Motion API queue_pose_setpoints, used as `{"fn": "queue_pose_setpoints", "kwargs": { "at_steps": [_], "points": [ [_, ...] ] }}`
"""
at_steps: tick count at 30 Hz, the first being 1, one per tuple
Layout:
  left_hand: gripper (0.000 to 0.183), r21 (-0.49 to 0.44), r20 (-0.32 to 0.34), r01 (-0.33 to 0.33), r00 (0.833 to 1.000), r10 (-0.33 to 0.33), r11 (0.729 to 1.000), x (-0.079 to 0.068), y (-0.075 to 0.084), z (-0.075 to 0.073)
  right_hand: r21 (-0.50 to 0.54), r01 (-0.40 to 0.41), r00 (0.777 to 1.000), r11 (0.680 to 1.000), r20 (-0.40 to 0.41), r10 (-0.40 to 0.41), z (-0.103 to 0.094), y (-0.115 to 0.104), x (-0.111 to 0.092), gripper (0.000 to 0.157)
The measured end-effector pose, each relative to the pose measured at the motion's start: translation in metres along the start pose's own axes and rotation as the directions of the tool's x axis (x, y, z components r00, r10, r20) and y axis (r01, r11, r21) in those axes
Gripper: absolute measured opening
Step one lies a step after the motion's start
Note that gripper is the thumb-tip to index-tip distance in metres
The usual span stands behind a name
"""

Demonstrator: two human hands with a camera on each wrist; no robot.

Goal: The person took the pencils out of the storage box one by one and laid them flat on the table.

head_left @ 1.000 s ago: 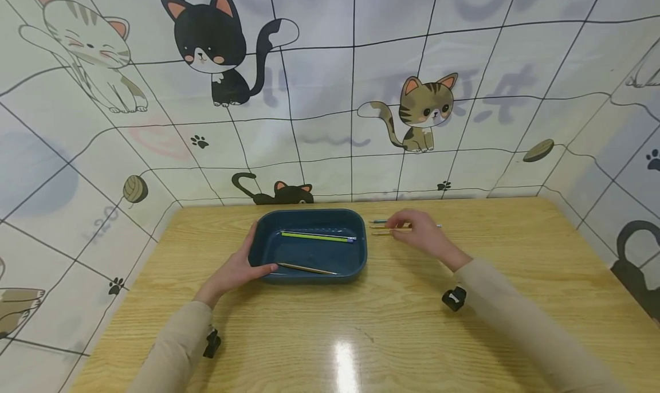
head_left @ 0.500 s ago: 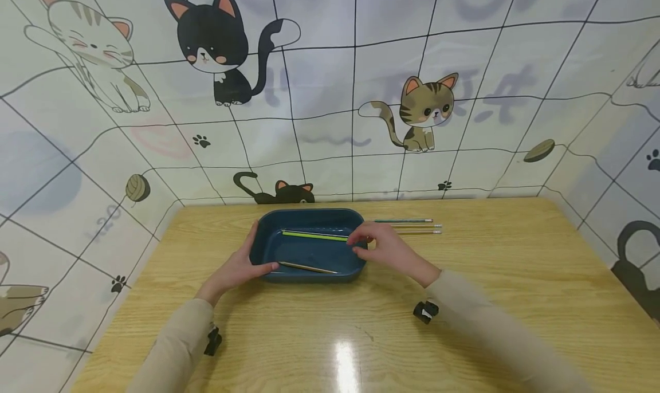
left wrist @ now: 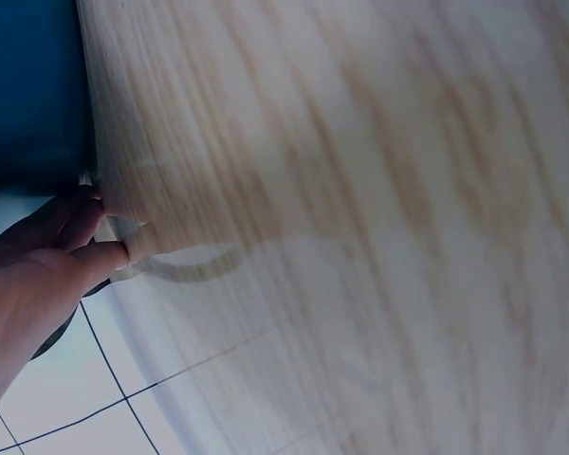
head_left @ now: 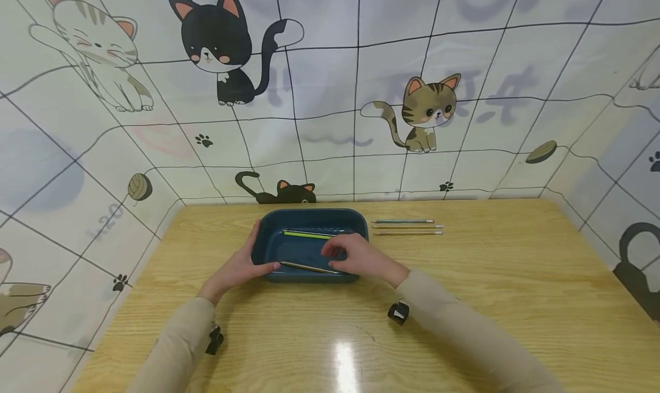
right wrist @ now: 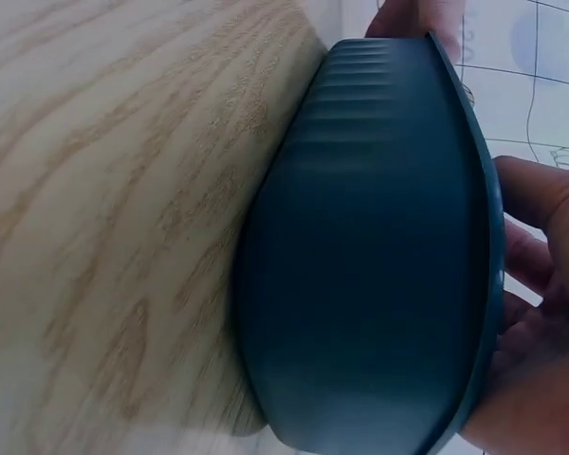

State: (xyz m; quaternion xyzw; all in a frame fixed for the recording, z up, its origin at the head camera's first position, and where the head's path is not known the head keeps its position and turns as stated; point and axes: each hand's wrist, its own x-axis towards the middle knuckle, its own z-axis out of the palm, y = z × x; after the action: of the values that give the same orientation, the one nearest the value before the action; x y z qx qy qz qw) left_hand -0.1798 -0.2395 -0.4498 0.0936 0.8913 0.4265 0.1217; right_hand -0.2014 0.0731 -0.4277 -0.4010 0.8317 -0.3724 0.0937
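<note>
A dark blue rectangular tray sits on the table. My left hand grips its left end, thumb over the near rim and fingers along the outer side. Inside lie a lime green pencil, with a thin pale pencil tight behind it, and a brown pencil near the front wall. Over the tray's right part is my right hand, thumb and bent fingers apart, nothing visible between them. Its thumb is close to the brown pencil's right end and its fingers hide the green pencil's right end. The right wrist view shows this hand across the rim.
Right of the tray, a teal pencil and two light wooden pencils lie parallel on the wooden table. A cloth wall printed with cats rises behind the table's back edge.
My right hand has moved left from the row of pencils on the table, across the tray's right rim, and now stands over the tray's inside. The left hand stays on the tray.
</note>
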Motion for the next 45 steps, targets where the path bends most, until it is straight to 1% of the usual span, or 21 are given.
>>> {"fn": "queue_pose_setpoints", "kwargs": {
  "at_steps": [6, 9, 11, 15, 18, 23, 26, 30, 33, 39, 45],
  "points": [
    [0.114, -0.001, -0.009, -0.01, 1.0, 0.01, 1.0, 0.001, 0.0, 0.0, -0.009, -0.041, 0.995, 0.999, 0.092, 0.042, 0.003, -0.003, 0.011, 0.024],
    [0.115, -0.002, -0.005, -0.016, 1.0, 0.016, 1.0, 0.0, 0.0, 0.0, -0.021, -0.052, 0.989, 0.998, 0.136, 0.054, 0.006, -0.003, 0.017, 0.023],
    [0.115, -0.002, -0.003, -0.018, 1.0, 0.018, 1.0, 0.0, 0.0, 0.0, -0.032, -0.073, 0.984, 0.997, 0.159, 0.077, 0.008, -0.002, 0.02, 0.024],
    [0.115, 0.003, -0.008, -0.019, 1.0, 0.02, 1.0, 0.0, 0.0, 0.001, -0.083, -0.119, 0.975, 0.989, 0.177, 0.132, 0.012, 0.0, 0.025, 0.024],
    [0.115, 0.005, -0.008, -0.017, 1.0, 0.017, 1.0, 0.0, 0.0, 0.002, -0.131, -0.15, 0.968, 0.98, 0.181, 0.172, 0.016, 0.0, 0.029, 0.021],
    [0.115, 0.024, -0.011, -0.029, 1.0, 0.029, 0.999, 0.0, 0.001, 0.0, -0.186, -0.174, 0.963, 0.967, 0.171, 0.206, 0.019, -0.001, 0.033, 0.014],
    [0.115, 0.027, -0.013, -0.032, 0.999, 0.032, 0.999, 0.001, 0.002, -0.001, -0.193, -0.166, 0.966, 0.967, 0.166, 0.199, 0.018, -0.002, 0.034, 0.013],
    [0.116, 0.017, -0.003, -0.017, 1.0, 0.017, 1.0, 0.001, 0.002, -0.002, -0.187, -0.142, 0.968, 0.972, 0.181, 0.176, 0.016, -0.001, 0.034, 0.012],
    [0.115, 0.012, -0.006, -0.017, 1.0, 0.017, 1.0, 0.002, 0.001, -0.001, -0.174, -0.131, 0.969, 0.976, 0.184, 0.163, 0.015, -0.001, 0.033, 0.012],
    [0.116, 0.013, -0.002, -0.014, 1.0, 0.014, 1.0, 0.001, 0.0, -0.001, -0.114, -0.121, 0.966, 0.986, 0.214, 0.143, 0.016, 0.002, 0.033, 0.01],
    [0.115, 0.001, -0.003, -0.02, 1.0, 0.02, 1.0, 0.0, -0.002, 0.002, -0.069, -0.134, 0.961, 0.989, 0.234, 0.147, 0.018, 0.003, 0.032, 0.011]
  ]
}}
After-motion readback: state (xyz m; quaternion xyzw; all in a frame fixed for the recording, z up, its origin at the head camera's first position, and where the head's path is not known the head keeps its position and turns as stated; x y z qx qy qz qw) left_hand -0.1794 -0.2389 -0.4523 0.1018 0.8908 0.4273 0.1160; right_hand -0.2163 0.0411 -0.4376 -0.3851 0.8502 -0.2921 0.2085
